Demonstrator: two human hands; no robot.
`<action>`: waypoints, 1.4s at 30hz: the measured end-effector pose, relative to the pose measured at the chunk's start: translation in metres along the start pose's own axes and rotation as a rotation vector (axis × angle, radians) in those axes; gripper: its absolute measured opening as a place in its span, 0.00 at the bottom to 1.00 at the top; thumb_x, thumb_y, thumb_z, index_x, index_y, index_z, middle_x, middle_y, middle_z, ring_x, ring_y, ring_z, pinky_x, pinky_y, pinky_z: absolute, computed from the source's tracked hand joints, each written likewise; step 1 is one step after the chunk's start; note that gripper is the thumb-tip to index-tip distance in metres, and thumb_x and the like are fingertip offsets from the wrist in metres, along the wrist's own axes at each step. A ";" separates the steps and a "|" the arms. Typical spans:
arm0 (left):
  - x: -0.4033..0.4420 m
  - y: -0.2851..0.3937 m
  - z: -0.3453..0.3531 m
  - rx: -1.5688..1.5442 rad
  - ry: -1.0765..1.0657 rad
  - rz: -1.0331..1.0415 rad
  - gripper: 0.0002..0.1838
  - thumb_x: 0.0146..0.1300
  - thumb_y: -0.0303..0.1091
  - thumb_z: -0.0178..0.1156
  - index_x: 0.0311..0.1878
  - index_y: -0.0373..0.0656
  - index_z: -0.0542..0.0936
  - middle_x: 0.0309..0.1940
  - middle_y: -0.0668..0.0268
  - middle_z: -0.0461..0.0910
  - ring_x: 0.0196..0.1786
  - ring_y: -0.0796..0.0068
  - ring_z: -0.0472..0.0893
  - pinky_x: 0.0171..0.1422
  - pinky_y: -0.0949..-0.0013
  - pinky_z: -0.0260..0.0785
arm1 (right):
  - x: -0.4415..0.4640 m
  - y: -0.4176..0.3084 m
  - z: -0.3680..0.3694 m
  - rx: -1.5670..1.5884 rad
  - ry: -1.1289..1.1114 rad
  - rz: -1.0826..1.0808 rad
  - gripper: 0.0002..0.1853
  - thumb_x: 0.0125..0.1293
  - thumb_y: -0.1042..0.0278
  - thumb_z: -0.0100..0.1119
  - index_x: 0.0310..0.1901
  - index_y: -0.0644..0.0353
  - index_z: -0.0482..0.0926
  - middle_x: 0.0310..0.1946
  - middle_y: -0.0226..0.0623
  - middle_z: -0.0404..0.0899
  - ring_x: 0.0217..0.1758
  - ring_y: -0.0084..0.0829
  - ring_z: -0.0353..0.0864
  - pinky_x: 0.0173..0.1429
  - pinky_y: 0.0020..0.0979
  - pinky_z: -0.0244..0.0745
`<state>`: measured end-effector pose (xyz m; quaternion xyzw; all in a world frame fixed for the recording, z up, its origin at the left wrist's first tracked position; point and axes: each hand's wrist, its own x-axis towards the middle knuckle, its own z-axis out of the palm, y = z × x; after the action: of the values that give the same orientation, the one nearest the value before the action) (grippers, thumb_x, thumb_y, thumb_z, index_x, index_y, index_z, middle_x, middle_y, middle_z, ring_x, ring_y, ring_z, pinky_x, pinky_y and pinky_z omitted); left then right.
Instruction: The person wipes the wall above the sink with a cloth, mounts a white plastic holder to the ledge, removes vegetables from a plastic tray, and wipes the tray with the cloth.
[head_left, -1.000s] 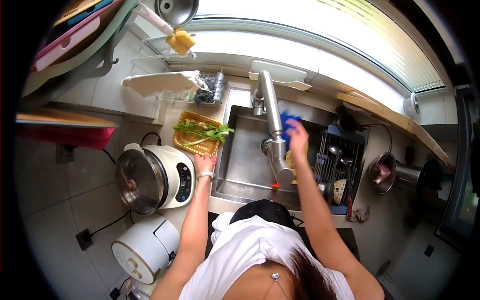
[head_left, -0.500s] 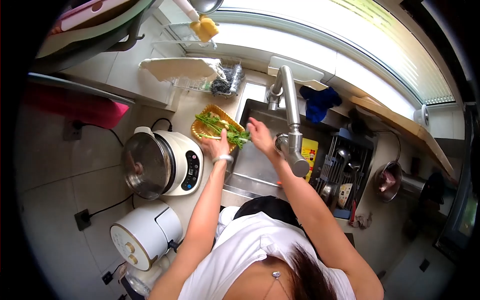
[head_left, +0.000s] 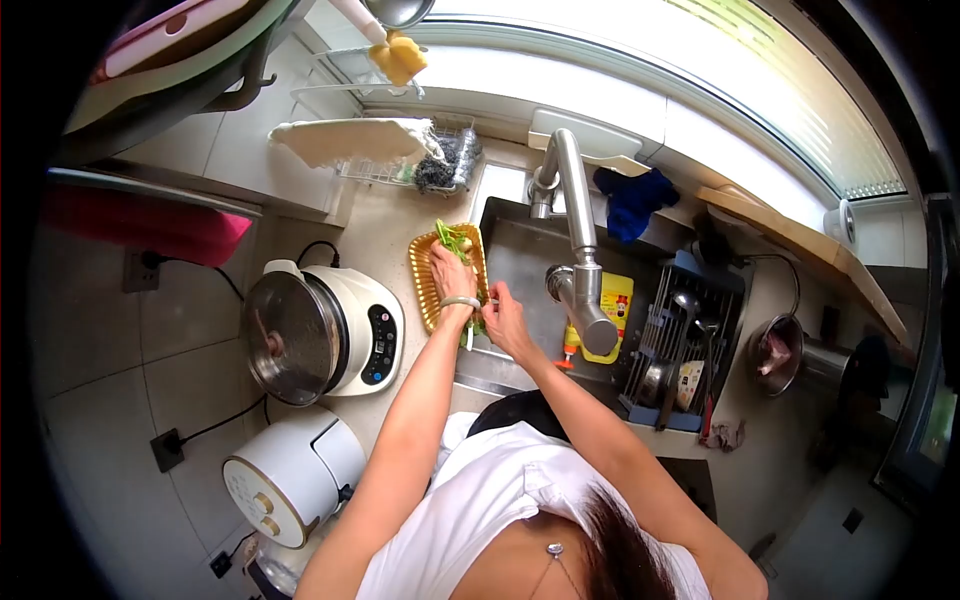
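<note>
A golden ribbed basket [head_left: 424, 290] stands on the counter at the sink's left edge. Leafy greens with pale stems [head_left: 455, 240] lie in it, their stem ends at its far side and leaves hanging near its front corner. My left hand [head_left: 452, 272] reaches over the basket, closed around the bunch, a pale bangle at the wrist. Just right of that wrist, my right hand [head_left: 506, 322] has its fingers curled in a pinch at the leaves by the basket's edge. What lies inside the pinch is partly hidden.
The steel sink [head_left: 530, 255] and its faucet [head_left: 575, 200] are to the right. A yellow bottle [head_left: 612, 310] and a utensil rack [head_left: 675, 335] sit beyond. Left are a cream electric pot [head_left: 330, 325] and a white appliance [head_left: 290, 475]. A metal bowl with meat [head_left: 775, 352] stands far right.
The basket has turned and come slightly nearer to me. The greens now point their leaves toward me. My right hand has moved down and left, from over the sink to the greens.
</note>
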<state>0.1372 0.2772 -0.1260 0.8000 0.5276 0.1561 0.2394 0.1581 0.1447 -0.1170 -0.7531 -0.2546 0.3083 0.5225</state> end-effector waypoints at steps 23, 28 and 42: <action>-0.038 0.020 -0.006 -0.069 -0.250 0.298 0.33 0.57 0.22 0.56 0.66 0.34 0.59 0.50 0.35 0.72 0.46 0.30 0.78 0.50 0.41 0.73 | -0.006 -0.018 -0.030 -0.028 0.106 0.055 0.09 0.65 0.74 0.52 0.45 0.64 0.69 0.28 0.48 0.78 0.31 0.39 0.84 0.35 0.38 0.76; -0.033 0.027 -0.018 -0.346 -0.409 -0.002 0.29 0.69 0.33 0.56 0.68 0.34 0.56 0.51 0.36 0.75 0.52 0.35 0.77 0.56 0.47 0.70 | -0.003 0.003 -0.034 0.045 0.111 -0.008 0.08 0.65 0.76 0.52 0.45 0.64 0.69 0.30 0.45 0.78 0.33 0.36 0.83 0.37 0.36 0.76; 0.074 -0.059 -0.053 -0.080 -0.073 -0.350 0.33 0.66 0.37 0.60 0.61 0.24 0.55 0.57 0.29 0.70 0.59 0.36 0.76 0.61 0.44 0.69 | -0.059 0.075 -0.101 0.408 0.141 0.277 0.06 0.67 0.78 0.53 0.44 0.59 0.72 0.30 0.21 0.71 0.31 0.13 0.67 0.35 0.19 0.63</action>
<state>0.0944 0.3759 -0.1141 0.6908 0.6432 0.1037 0.3135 0.1966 0.0151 -0.1490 -0.6794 -0.0445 0.3686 0.6330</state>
